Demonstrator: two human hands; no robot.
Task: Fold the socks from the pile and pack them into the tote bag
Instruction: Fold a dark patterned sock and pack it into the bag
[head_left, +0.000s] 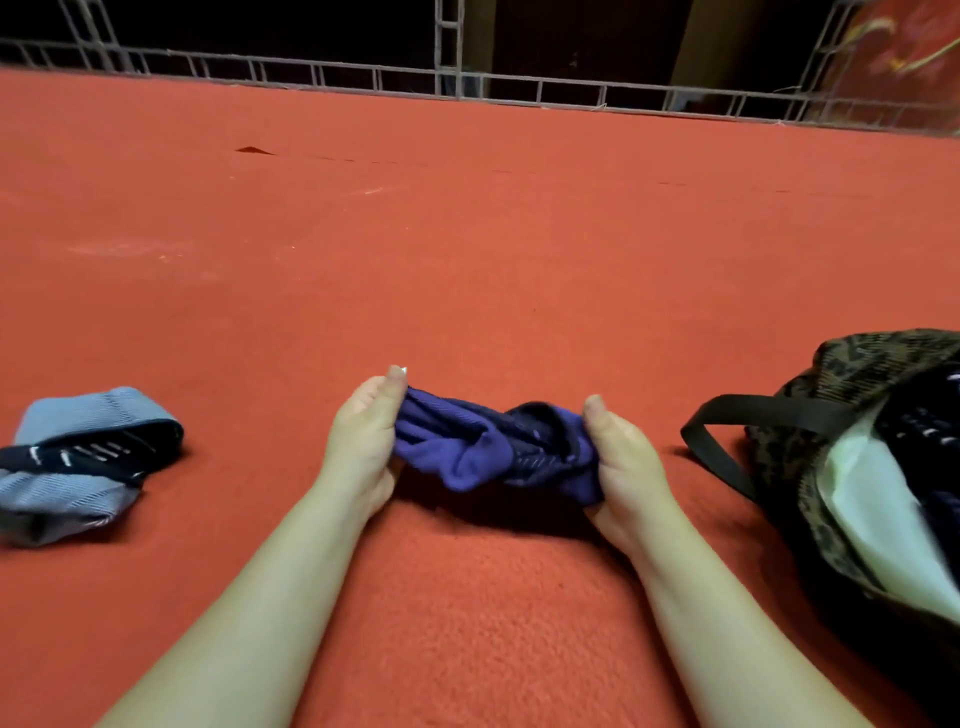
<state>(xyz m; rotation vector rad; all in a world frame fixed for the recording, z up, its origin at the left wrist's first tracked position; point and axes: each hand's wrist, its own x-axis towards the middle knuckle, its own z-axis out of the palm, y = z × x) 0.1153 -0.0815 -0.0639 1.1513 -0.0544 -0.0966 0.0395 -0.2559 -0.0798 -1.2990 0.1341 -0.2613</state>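
Observation:
A bunched purple sock (488, 451) with dark patterned parts hangs between my two hands, just above the red carpet. My left hand (363, 436) grips its left end, thumb on top. My right hand (626, 457) grips its right end. At the left edge lies a small pile of socks (78, 462), light blue ones with a dark navy one with white marks across them. The tote bag (862, 467), dark with a leopard-like print and a black strap, lies open at the right, with a white lining and dark socks inside.
The red carpet (467, 249) stretches far ahead to a low metal railing (467, 88) at the back. A red cloth with gold marks (904, 52) hangs at the top right corner.

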